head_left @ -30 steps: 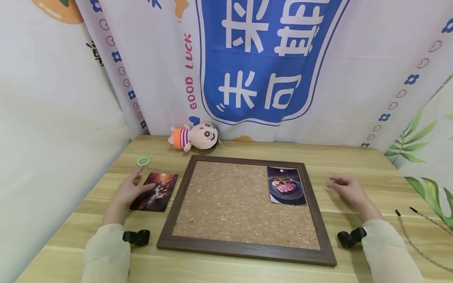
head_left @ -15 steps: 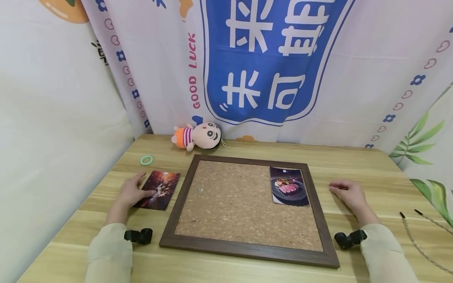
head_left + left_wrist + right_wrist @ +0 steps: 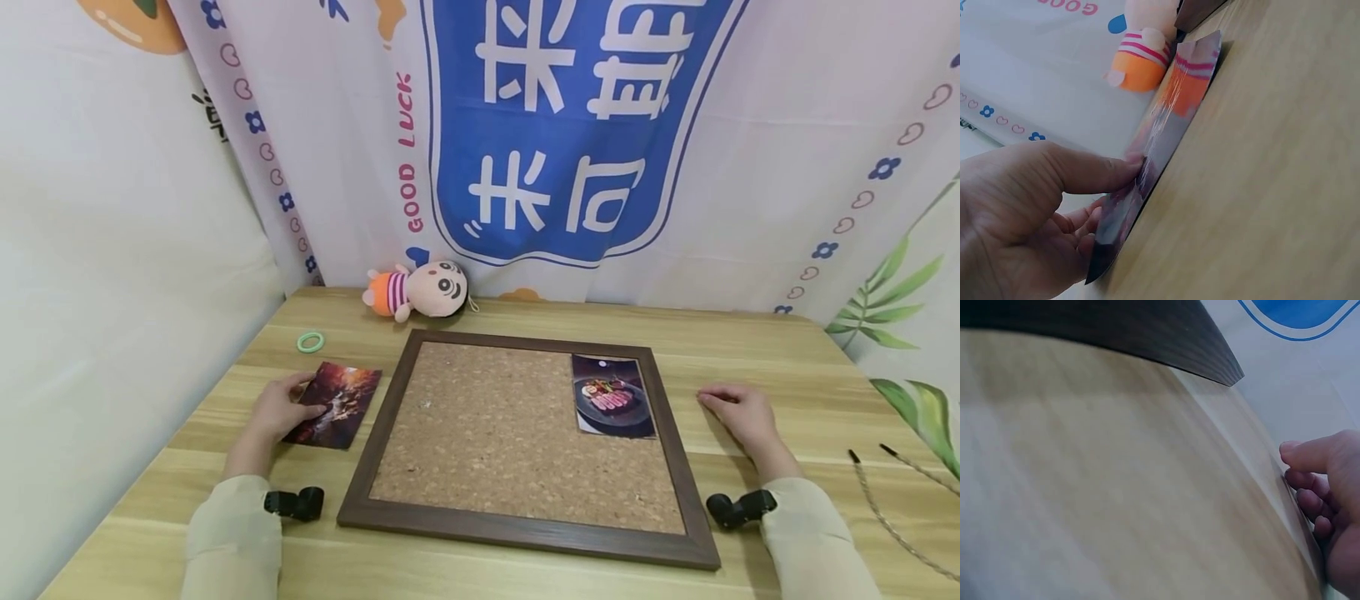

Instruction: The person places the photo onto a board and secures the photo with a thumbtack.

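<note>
My left hand [image 3: 281,408] pinches the near left edge of a glossy photo [image 3: 347,392] of a red autumn scene, left of the corkboard. In the left wrist view, the thumb [image 3: 1107,172] lies on the photo's printed face and the fingers are at its edge and partly behind it. To the board's right, my right hand [image 3: 742,412] rests low over the table with its fingers curled. The right wrist view shows thumb [image 3: 1310,453] and forefinger close together; the small pink object seen there a second ago is hidden, and none lies on the table.
The brown-framed corkboard [image 3: 517,450] lies mid-table, with a photo of a meat dish [image 3: 611,400] at its upper right. A green ring [image 3: 311,342] is beyond my left hand. A plush doll [image 3: 416,289] lies at the back, and twine [image 3: 885,521] at the right.
My left hand has drawn back slightly, and its forefinger has gone from stretched out to bent at the photo's edge. The right fingers have curled in further, so the pink object no longer shows.
</note>
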A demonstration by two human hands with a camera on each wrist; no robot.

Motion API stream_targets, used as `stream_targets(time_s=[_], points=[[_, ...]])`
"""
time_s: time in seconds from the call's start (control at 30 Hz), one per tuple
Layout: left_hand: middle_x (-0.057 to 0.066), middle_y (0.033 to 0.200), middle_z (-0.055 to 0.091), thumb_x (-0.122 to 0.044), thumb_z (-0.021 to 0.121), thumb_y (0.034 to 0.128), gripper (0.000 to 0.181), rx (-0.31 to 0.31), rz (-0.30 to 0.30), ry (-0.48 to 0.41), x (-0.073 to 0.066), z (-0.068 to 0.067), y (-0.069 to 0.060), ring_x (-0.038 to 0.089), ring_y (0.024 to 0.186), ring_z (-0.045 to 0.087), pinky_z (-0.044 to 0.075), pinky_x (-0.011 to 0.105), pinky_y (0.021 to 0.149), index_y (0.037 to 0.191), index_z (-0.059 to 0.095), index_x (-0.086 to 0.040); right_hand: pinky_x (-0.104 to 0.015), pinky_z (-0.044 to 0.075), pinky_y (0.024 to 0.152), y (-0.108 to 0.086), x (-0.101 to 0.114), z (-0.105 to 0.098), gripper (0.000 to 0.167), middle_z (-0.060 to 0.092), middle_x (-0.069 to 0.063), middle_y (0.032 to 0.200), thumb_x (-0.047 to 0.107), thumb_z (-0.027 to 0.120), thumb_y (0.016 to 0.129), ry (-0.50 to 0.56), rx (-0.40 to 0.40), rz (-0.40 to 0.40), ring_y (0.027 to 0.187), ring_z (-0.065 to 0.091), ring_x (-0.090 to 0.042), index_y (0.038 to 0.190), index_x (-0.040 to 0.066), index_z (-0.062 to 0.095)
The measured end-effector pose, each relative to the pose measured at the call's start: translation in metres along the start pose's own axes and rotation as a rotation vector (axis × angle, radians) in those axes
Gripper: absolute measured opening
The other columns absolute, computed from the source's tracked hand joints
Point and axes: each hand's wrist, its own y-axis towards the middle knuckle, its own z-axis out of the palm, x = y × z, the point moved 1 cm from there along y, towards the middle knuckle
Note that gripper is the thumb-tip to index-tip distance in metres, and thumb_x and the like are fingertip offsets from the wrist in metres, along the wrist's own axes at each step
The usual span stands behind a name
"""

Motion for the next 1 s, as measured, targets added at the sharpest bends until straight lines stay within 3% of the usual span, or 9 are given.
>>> stream_targets(time_s=[0.1,0.2,0.33,0.43,0.67,0.83,0.9,0.93,1.0], points=[[0.033,0.108,0.045,-0.009,0.066,0.0729,0.052,-0.001,-0.025,-0.002,-0.001,0.000,0.000,0.045,0.099,0.041,0.031,0.052,0.082,0.118,0.045,0.006,-0.039,0.038,0.077,0.001,0.000,0.000,0.032,0.059,-0.023,0.098,0.023,0.055,0.085,0.012,-0.001,0.024,0.094,0.050,-0.032,0.097,-0.006,0.062],[0.032,0.108,0.045,-0.009,0.065,0.0733,0.048,-0.004,-0.034,0.001,0.000,-0.001,0.000,0.044,0.099,0.040,0.031,0.052,0.082,0.116,0.049,0.005,-0.028,0.040,0.070,0.002,0.001,0.000,0.035,0.059,-0.021,0.097,0.025,0.055,0.085,0.019,0.006,0.053,0.087,0.052,-0.022,0.099,-0.006,0.061],[0.029,0.103,0.049,-0.010,0.065,0.0743,0.044,-0.016,-0.036,-0.036,0.002,-0.003,0.000,0.039,0.095,0.043,0.033,0.048,0.080,0.114,0.051,0.006,-0.018,0.043,0.057,0.003,0.005,-0.004,0.038,0.062,-0.014,0.088,0.022,0.053,0.086,0.151,0.048,0.105,0.071,0.054,-0.006,0.105,-0.011,0.055],[0.025,0.102,0.050,-0.012,0.065,0.0761,0.045,-0.020,-0.073,-0.136,0.005,-0.006,0.000,0.034,0.096,0.043,0.033,0.045,0.082,0.115,0.051,0.006,-0.019,0.046,0.056,0.002,0.007,-0.009,0.038,0.062,-0.007,0.082,0.017,0.050,0.088,0.279,0.097,0.148,0.066,0.056,-0.005,0.109,-0.015,0.049],[0.019,0.111,0.049,-0.023,0.066,0.0768,0.054,-0.032,-0.162,-0.343,0.014,-0.011,-0.003,0.028,0.105,0.039,0.033,0.037,0.087,0.121,0.048,0.002,-0.022,0.047,0.057,0.002,0.016,-0.021,0.038,0.064,-0.004,0.082,0.012,0.049,0.088,0.260,0.159,0.136,0.067,0.059,-0.007,0.111,-0.018,0.047],[-0.005,0.102,0.049,-0.020,0.070,0.0731,0.044,-0.062,-0.241,-0.667,0.018,-0.017,-0.006,0.008,0.098,0.040,0.036,0.016,0.078,0.115,0.058,-0.015,-0.023,0.048,0.064,0.006,0.019,-0.027,0.040,0.063,-0.003,0.085,0.009,0.049,0.087,0.332,0.207,0.146,0.073,0.059,-0.006,0.113,-0.022,0.041],[-0.012,0.095,0.048,-0.019,0.071,0.0718,0.040,-0.080,-0.263,-0.747,0.018,-0.020,-0.007,0.005,0.096,0.039,0.036,0.011,0.073,0.110,0.062,-0.022,-0.023,0.048,0.065,0.009,0.014,-0.028,0.044,0.063,-0.001,0.084,0.012,0.052,0.086,0.359,0.212,0.141,0.074,0.059,-0.006,0.113,-0.021,0.042],[-0.013,0.095,0.047,-0.019,0.071,0.0718,0.040,-0.085,-0.270,-0.762,0.017,-0.023,-0.008,0.005,0.097,0.038,0.036,0.010,0.072,0.110,0.062,-0.024,-0.023,0.047,0.065,0.013,0.010,-0.028,0.045,0.063,0.000,0.084,0.015,0.054,0.086,0.376,0.217,0.133,0.074,0.059,-0.005,0.113,-0.020,0.043],[-0.014,0.095,0.046,-0.024,0.070,0.0727,0.043,-0.091,-0.265,-0.703,0.014,-0.028,-0.009,0.005,0.099,0.037,0.035,0.010,0.071,0.114,0.059,-0.025,-0.021,0.047,0.065,0.020,-0.002,-0.028,0.048,0.063,0.004,0.084,0.021,0.056,0.085,0.383,0.216,0.120,0.075,0.059,-0.005,0.113,-0.016,0.046]])
